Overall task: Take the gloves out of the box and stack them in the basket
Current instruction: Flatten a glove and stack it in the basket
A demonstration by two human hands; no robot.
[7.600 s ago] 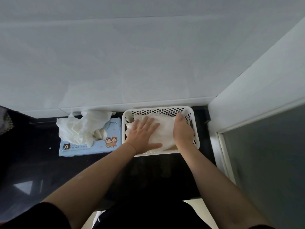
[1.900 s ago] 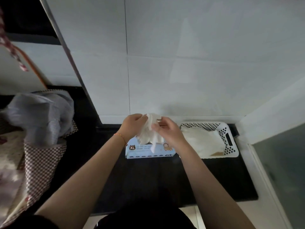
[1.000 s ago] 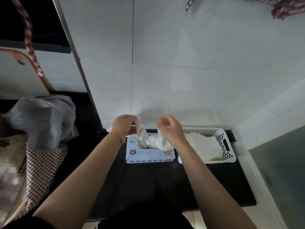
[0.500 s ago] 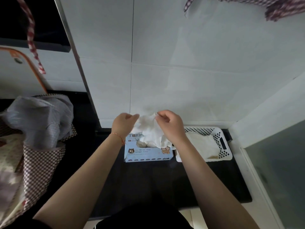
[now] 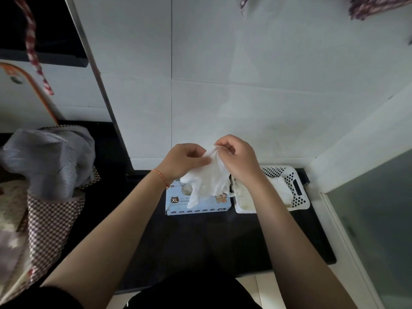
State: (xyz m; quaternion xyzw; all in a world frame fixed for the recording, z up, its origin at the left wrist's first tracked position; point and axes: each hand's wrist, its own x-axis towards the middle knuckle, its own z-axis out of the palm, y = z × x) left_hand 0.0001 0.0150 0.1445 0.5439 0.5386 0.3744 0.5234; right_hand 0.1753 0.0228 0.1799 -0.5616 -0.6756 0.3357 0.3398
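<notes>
- Head view: we see the left hand and the right hand raised side by side above a dark counter, each pinching the top edge of one thin white glove between thumb and curled fingers.
- The glove hangs down from both hands, its limp fingers trailing over the top of the pale blue glove box, which is marked XL on its top and front.
- More white glove material bunches at the box opening, just under the hanging glove; we cannot tell whether the two are touching.
- A thin orange cord circles the left wrist.
- Just to the right of the box, and touching or nearly touching it, stands the white perforated basket; white gloves already lie flat inside it, partly hidden by the right forearm.
- Box and basket both sit at the back of the counter, against a white tiled wall.
- At far left we see a grey plastic bag stuffed into a brown-and-white checked fabric holder.
- A red-and-white checked strap hangs down at upper left.
- At right, a frosted glass panel stands beside the counter's end.
</notes>
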